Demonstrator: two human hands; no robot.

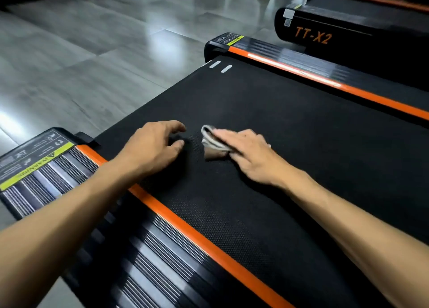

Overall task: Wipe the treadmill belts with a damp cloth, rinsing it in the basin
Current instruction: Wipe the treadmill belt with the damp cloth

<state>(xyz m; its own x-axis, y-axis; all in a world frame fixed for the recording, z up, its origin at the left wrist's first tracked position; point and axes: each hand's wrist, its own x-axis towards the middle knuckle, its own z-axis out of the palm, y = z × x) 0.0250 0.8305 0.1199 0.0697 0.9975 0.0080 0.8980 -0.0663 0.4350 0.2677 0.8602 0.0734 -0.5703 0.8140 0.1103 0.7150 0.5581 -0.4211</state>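
A black textured treadmill belt (267,113) runs across the middle of the view, framed by orange stripes and ribbed side rails. A folded grey cloth (212,143) lies on the belt. My right hand (250,153) presses flat on the cloth with straight fingers. My left hand (153,145) hovers just left of the cloth with loosely curled fingers and holds nothing. No basin is in view.
A ribbed left side rail (69,168) with a yellow warning label lies under my left forearm. A second black treadmill marked TT-X2 (325,33) stands at the back right. Glossy grey floor tiles (92,52) stretch to the left and behind.
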